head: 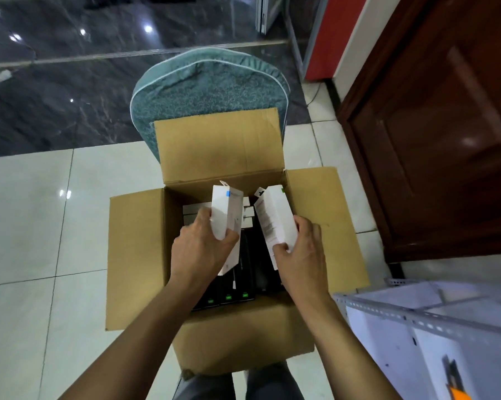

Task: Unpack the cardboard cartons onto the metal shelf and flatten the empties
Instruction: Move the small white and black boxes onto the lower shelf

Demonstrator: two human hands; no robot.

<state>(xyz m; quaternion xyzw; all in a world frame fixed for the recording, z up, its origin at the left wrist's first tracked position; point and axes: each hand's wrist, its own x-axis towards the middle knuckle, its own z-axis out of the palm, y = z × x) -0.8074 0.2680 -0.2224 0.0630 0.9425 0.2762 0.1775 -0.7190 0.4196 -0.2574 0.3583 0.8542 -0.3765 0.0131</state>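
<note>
While the cardboard carton (133,255) stands with its flaps folded out, both hands are just above its open top. The left hand (198,252) has its fingers and thumb curled round a small white box with a blue mark (224,210) and holds it upright. The right hand (301,255) grips a second white box (275,217) the same way, and this one leans a little. Down inside the carton, black boxes with green marks (229,295) fill the near part, and more white boxes (194,210) lie at the far side. The carton sits right in front of a green padded chair back (208,88). The metal shelf (416,319) is low on the right, near the carton, with small holes along its grey edge. A brown wooden door (445,140) stands farther right, and pale shiny floor tiles (27,226) lie all around.
</note>
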